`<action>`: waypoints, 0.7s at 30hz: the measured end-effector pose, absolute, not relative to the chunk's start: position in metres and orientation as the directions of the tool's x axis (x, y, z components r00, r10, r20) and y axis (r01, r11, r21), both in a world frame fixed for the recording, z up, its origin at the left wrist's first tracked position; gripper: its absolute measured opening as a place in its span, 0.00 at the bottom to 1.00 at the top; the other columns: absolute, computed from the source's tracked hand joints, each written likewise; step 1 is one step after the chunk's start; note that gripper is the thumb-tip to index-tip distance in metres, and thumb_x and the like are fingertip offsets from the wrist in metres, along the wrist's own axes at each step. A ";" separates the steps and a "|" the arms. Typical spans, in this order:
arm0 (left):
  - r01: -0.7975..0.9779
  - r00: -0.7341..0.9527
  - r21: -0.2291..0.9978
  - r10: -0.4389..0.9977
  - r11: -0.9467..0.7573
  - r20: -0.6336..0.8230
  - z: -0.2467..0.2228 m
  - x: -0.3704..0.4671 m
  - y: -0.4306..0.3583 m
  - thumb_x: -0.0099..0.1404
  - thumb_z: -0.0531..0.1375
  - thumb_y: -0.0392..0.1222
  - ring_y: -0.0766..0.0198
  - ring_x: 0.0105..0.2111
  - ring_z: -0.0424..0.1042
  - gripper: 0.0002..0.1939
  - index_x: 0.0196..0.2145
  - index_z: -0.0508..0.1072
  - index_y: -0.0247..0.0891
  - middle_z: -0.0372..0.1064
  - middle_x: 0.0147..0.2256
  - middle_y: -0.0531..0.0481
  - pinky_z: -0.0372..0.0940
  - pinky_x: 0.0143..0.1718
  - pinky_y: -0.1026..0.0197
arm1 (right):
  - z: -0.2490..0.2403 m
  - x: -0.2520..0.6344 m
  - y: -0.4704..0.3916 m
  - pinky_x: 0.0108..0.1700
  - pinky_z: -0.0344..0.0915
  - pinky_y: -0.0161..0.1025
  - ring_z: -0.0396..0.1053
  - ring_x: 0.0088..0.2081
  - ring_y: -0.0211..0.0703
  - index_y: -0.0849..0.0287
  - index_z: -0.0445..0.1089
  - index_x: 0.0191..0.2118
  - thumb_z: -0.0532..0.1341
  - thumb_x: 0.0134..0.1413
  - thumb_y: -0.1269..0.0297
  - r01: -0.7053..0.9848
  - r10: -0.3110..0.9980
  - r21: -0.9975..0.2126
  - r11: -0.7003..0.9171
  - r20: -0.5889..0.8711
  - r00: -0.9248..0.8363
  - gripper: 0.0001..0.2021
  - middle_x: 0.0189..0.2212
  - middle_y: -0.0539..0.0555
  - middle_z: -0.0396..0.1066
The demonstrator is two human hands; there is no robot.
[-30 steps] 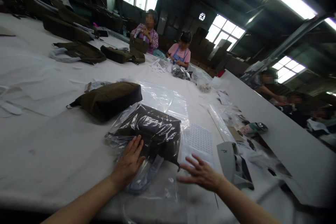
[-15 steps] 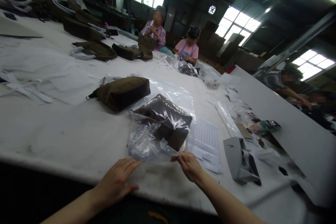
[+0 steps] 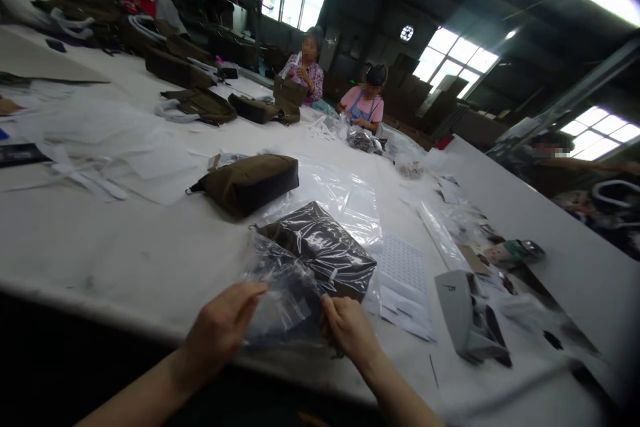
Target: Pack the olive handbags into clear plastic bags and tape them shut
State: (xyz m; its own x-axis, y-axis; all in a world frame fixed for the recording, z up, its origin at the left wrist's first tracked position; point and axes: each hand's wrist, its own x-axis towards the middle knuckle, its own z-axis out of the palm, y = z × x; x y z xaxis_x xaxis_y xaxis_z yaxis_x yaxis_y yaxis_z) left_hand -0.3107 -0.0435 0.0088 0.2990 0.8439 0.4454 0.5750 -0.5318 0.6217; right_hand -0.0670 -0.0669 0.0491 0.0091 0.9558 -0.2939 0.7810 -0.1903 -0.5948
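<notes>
A dark bag inside clear plastic (image 3: 325, 247) lies on the white table (image 3: 165, 253) in front of me. The loose end of the plastic spreads toward the near table edge, between my hands. My right hand (image 3: 350, 330) is closed on the plastic just below the wrapped bag. At the left side of the same loose plastic, my left hand (image 3: 225, 320) has its fingers pinched together on the film. An unwrapped brown bag (image 3: 250, 183) sits behind and to the left of the wrapped one. Flat clear plastic sheets (image 3: 345, 193) lie beyond the wrapped bag.
Right of the plastic are a printed sheet (image 3: 405, 273), a grey-white dispenser (image 3: 470, 320) and a bottle (image 3: 515, 250). White strips (image 3: 90, 173) lie at left, more brown bags (image 3: 197, 103) farther back. Several people are around the table's far side and right.
The view has shifted, so the table items appear farther right. My left hand has gone from spread fingers to a pinch on the plastic; the loose end is pulled nearer the table edge.
</notes>
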 end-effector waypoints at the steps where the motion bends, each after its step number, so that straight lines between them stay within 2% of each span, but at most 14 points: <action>1: 0.559 0.423 0.493 0.740 -0.667 0.523 0.008 -0.297 -0.039 0.67 0.49 0.41 0.60 0.51 0.65 0.16 0.51 0.65 0.39 0.68 0.50 0.48 0.60 0.53 0.58 | 0.050 -0.067 -0.067 0.26 0.61 0.34 0.70 0.21 0.41 0.58 0.66 0.18 0.42 0.63 0.54 0.805 0.958 -0.565 -0.180 -0.285 0.014 0.28 0.15 0.53 0.70; 3: 0.556 0.585 0.271 0.602 -0.786 0.544 -0.002 -0.272 -0.027 0.67 0.50 0.40 0.56 0.56 0.59 0.21 0.56 0.60 0.36 0.61 0.56 0.45 0.56 0.56 0.52 | 0.055 -0.068 -0.069 0.27 0.62 0.35 0.70 0.22 0.43 0.57 0.66 0.18 0.42 0.63 0.54 0.861 0.966 -0.485 -0.155 -0.258 0.028 0.28 0.16 0.54 0.70; 5: 0.611 0.618 0.167 0.598 -0.774 0.510 -0.019 -0.255 -0.016 0.67 0.49 0.43 0.52 0.58 0.55 0.24 0.58 0.56 0.33 0.56 0.58 0.43 0.56 0.56 0.47 | 0.062 -0.067 -0.074 0.29 0.63 0.37 0.71 0.25 0.44 0.57 0.69 0.23 0.45 0.63 0.55 0.910 0.986 -0.400 -0.109 -0.163 0.046 0.24 0.20 0.54 0.71; 7: 0.650 0.615 0.147 0.630 -0.745 0.473 -0.035 -0.249 -0.007 0.67 0.49 0.44 0.51 0.59 0.53 0.25 0.60 0.54 0.32 0.53 0.59 0.42 0.56 0.56 0.45 | 0.069 -0.068 -0.075 0.38 0.66 0.40 0.71 0.35 0.48 0.57 0.71 0.37 0.50 0.61 0.56 0.943 0.999 -0.327 0.052 0.030 -0.045 0.16 0.32 0.57 0.74; 8: 0.656 0.616 0.150 0.639 -0.740 0.461 -0.041 -0.248 -0.005 0.67 0.48 0.44 0.51 0.60 0.51 0.26 0.60 0.52 0.33 0.52 0.60 0.42 0.55 0.57 0.45 | 0.072 -0.069 -0.074 0.44 0.64 0.43 0.69 0.43 0.50 0.56 0.69 0.44 0.52 0.60 0.57 0.945 0.981 -0.276 0.177 0.131 -0.145 0.14 0.42 0.59 0.71; 9: 0.657 0.615 0.158 0.645 -0.738 0.454 -0.045 -0.249 -0.004 0.67 0.48 0.44 0.51 0.60 0.50 0.26 0.61 0.51 0.33 0.51 0.60 0.42 0.54 0.57 0.44 | 0.074 -0.071 -0.070 0.51 0.60 0.47 0.62 0.52 0.52 0.53 0.65 0.50 0.53 0.59 0.57 0.928 0.943 -0.213 0.306 0.203 -0.264 0.16 0.51 0.58 0.65; 11: 0.655 0.606 0.175 0.649 -0.735 0.460 -0.047 -0.252 -0.004 0.67 0.48 0.43 0.51 0.61 0.47 0.27 0.61 0.49 0.33 0.51 0.60 0.42 0.53 0.57 0.44 | 0.072 -0.074 -0.055 0.60 0.48 0.54 0.45 0.61 0.57 0.50 0.61 0.55 0.55 0.57 0.55 0.876 0.865 -0.084 0.474 0.230 -0.446 0.20 0.61 0.55 0.50; 13: 0.660 0.587 0.189 0.656 -0.727 0.476 -0.046 -0.253 -0.004 0.67 0.49 0.41 0.51 0.61 0.47 0.29 0.62 0.45 0.33 0.52 0.60 0.41 0.53 0.57 0.43 | 0.068 -0.076 -0.037 0.61 0.40 0.59 0.39 0.63 0.59 0.49 0.60 0.56 0.56 0.56 0.51 0.885 0.872 -0.020 0.465 0.185 -0.454 0.22 0.62 0.54 0.48; 16: 0.667 0.565 0.204 0.665 -0.716 0.489 -0.044 -0.253 -0.003 0.66 0.49 0.41 0.51 0.61 0.47 0.31 0.63 0.40 0.36 0.53 0.60 0.42 0.54 0.57 0.43 | 0.066 -0.065 -0.020 0.61 0.39 0.62 0.39 0.63 0.61 0.49 0.58 0.57 0.57 0.54 0.49 0.937 0.922 -0.016 0.350 0.186 -0.341 0.26 0.61 0.57 0.50; 18: 0.664 0.563 0.218 0.670 -0.715 0.484 -0.044 -0.252 -0.003 0.66 0.49 0.40 0.51 0.62 0.46 0.31 0.63 0.40 0.40 0.52 0.60 0.44 0.52 0.58 0.42 | 0.069 -0.040 -0.021 0.61 0.41 0.60 0.40 0.62 0.59 0.52 0.58 0.57 0.57 0.55 0.52 0.953 0.925 -0.068 0.296 0.268 -0.269 0.25 0.61 0.58 0.50; 19: 0.658 0.566 0.225 0.669 -0.719 0.482 -0.044 -0.251 -0.003 0.66 0.49 0.40 0.51 0.62 0.45 0.31 0.63 0.41 0.42 0.52 0.60 0.45 0.52 0.58 0.41 | 0.070 -0.020 -0.026 0.61 0.44 0.58 0.43 0.62 0.57 0.53 0.59 0.57 0.56 0.57 0.55 0.954 0.921 -0.130 0.269 0.325 -0.215 0.23 0.60 0.58 0.52; 21: 0.640 0.567 0.249 0.665 -0.727 0.486 -0.046 -0.252 -0.003 0.66 0.49 0.41 0.50 0.62 0.44 0.30 0.63 0.43 0.45 0.50 0.61 0.46 0.50 0.58 0.40 | 0.071 0.035 -0.042 0.57 0.54 0.53 0.55 0.56 0.53 0.55 0.62 0.53 0.55 0.58 0.60 0.929 0.907 -0.327 0.176 0.420 -0.024 0.18 0.54 0.59 0.60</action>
